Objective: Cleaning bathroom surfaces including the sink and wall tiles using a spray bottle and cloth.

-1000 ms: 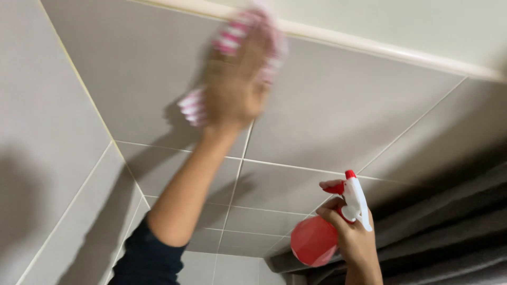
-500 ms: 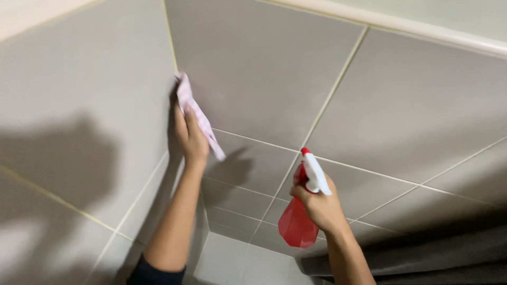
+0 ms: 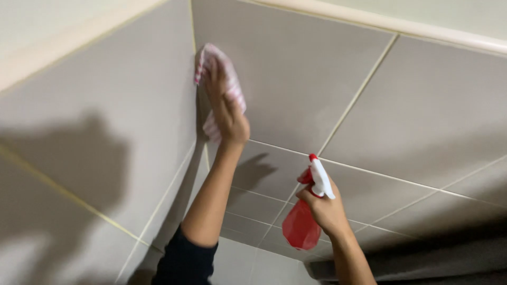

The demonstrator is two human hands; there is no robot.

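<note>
Grey wall tiles [image 3: 296, 79] with pale grout lines fill your view, two tiled walls meeting in a corner, with a cream trim strip [image 3: 401, 24] running along the top. Your left hand [image 3: 227, 113] is raised high with the arm stretched up, palm pressing a pink-and-white striped cloth [image 3: 216, 63] flat against the tile just beside the corner joint; the grip here is spread over the cloth, holding it to the wall. Your right hand [image 3: 325, 208] sits lower and to the right, well apart from the cloth, its grip clenched around the neck of a red spray bottle [image 3: 300, 228] with a white trigger head [image 3: 319, 179]. That bottle hangs tilted, its nozzle end up near the wall. Shadows of both your arms fall on the tiles, and a dark sleeve [image 3: 185, 258] covers your left upper arm.
</note>
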